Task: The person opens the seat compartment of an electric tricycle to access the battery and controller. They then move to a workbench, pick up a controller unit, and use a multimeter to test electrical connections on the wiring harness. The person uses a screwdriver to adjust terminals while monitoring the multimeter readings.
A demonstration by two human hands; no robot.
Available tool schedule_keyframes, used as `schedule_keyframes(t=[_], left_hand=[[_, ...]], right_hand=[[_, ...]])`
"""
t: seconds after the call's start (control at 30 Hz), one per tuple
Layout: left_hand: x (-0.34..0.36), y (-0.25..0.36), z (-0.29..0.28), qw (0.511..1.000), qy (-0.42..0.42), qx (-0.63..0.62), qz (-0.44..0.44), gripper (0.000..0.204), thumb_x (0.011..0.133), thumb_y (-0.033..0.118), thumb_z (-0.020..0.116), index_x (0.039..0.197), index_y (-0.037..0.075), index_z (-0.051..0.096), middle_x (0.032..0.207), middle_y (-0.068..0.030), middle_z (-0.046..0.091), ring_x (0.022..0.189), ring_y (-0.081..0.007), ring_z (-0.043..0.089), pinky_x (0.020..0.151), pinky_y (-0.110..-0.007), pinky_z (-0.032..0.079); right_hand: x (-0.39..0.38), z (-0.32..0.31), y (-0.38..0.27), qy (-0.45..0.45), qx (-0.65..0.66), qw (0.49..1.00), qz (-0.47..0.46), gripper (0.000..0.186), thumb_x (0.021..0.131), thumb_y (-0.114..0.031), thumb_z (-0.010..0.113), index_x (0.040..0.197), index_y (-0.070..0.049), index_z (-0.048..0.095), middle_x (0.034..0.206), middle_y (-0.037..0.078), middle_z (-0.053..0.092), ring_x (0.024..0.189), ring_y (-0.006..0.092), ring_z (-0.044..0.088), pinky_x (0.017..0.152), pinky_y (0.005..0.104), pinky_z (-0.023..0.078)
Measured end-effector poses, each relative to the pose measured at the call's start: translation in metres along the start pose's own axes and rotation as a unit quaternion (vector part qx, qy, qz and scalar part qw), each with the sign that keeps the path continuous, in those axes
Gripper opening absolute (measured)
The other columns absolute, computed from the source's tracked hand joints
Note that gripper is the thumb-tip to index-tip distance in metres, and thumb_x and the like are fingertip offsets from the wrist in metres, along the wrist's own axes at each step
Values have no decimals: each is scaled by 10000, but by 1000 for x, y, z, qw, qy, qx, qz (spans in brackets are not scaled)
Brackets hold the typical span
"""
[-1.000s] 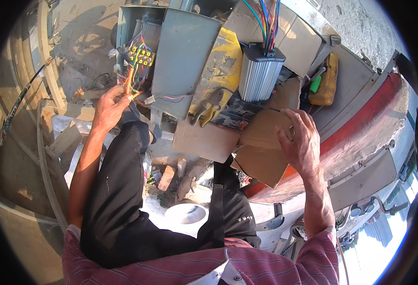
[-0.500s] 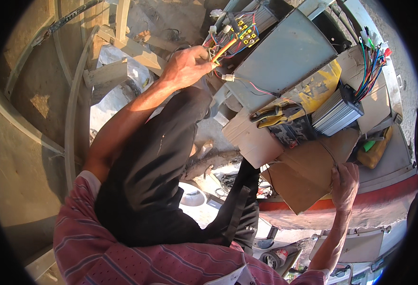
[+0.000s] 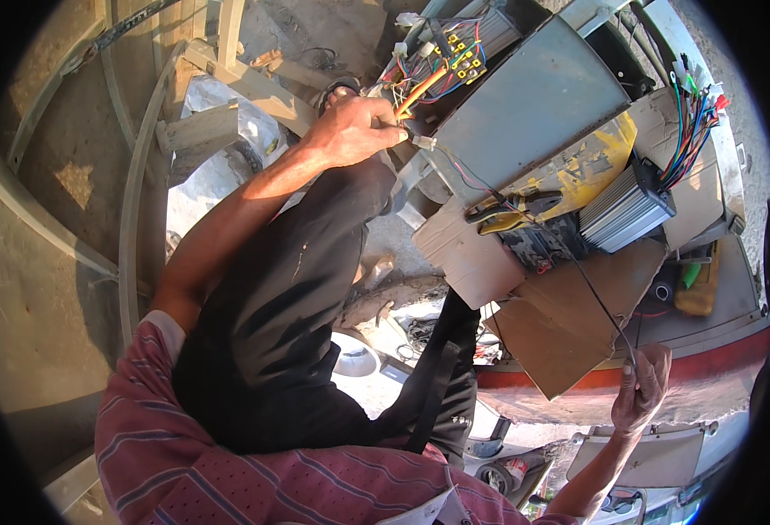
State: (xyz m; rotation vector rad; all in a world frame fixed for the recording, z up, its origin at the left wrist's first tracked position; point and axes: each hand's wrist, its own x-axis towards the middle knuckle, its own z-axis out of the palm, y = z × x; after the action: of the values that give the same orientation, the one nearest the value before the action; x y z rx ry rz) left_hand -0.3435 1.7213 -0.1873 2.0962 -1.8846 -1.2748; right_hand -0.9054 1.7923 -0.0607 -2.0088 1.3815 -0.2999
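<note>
My left hand (image 3: 354, 131) is closed in a pinch at the near end of a thick yellow wire (image 3: 421, 94). That wire leads up to a terminal block with yellow terminals (image 3: 465, 66), amid a tangle of thin wires. Just beside the fingertips is a pale plug connector (image 3: 424, 142). Over at the lower right, my right hand (image 3: 640, 389) grips a thin dark cable (image 3: 588, 282), its fingers curled. The cable runs up-left in a nearly straight line, past yellow-handled pliers (image 3: 516, 210), toward the plug.
A grey metal panel (image 3: 538, 105) lies right of the terminal block. A finned silver controller box (image 3: 627, 206) with a bundle of coloured wires (image 3: 689, 131) rests on cardboard (image 3: 577, 306). A yellow tool (image 3: 697, 284) lies at the right. Wooden framing (image 3: 131, 201) stands left.
My right hand has moved down and slightly right, drawing the dark cable straighter across the cardboard. My left hand has shifted only a little, still at the yellow wire.
</note>
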Motion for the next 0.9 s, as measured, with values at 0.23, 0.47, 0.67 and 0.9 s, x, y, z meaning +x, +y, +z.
schedule_keyframes(t=[0.23, 0.47, 0.67, 0.9], left_hand=[[-6, 2, 9, 994, -98, -40, 27, 268, 930, 265, 742, 1002, 9, 706, 950, -126, 753, 907, -233, 713, 816, -378, 534], [-5, 3, 8, 991, -117, -55, 25, 310, 930, 301, 730, 1019, 5, 701, 970, -134, 751, 913, -242, 711, 823, -383, 534], [-4, 20, -4, 975, -204, -57, 66, 355, 936, 346, 724, 1015, 1, 699, 946, -130, 743, 895, -220, 707, 799, -361, 533], [-24, 101, -7, 879, -432, -94, 178, 590, 870, 366, 779, 1317, 16, 620, 1130, -187, 699, 966, -275, 724, 866, -401, 573]], right_hand=[[4, -5, -27, -37, 43, 998, -9, 216, 913, -205, 725, 1077, -68, 755, 880, 70, 603, 894, 287, 550, 795, 421, 451], [13, -10, -66, 3, 114, 993, -17, 240, 883, -283, 783, 988, -67, 780, 759, 31, 559, 735, 238, 513, 644, 370, 402], [24, -9, -106, 43, 251, 967, 5, 332, 840, -379, 844, 911, -58, 797, 720, 18, 609, 661, 169, 513, 584, 335, 360], [54, 20, -165, 47, 539, 798, 265, 405, 884, -382, 823, 868, 18, 757, 768, 72, 644, 642, 127, 545, 597, 273, 391]])
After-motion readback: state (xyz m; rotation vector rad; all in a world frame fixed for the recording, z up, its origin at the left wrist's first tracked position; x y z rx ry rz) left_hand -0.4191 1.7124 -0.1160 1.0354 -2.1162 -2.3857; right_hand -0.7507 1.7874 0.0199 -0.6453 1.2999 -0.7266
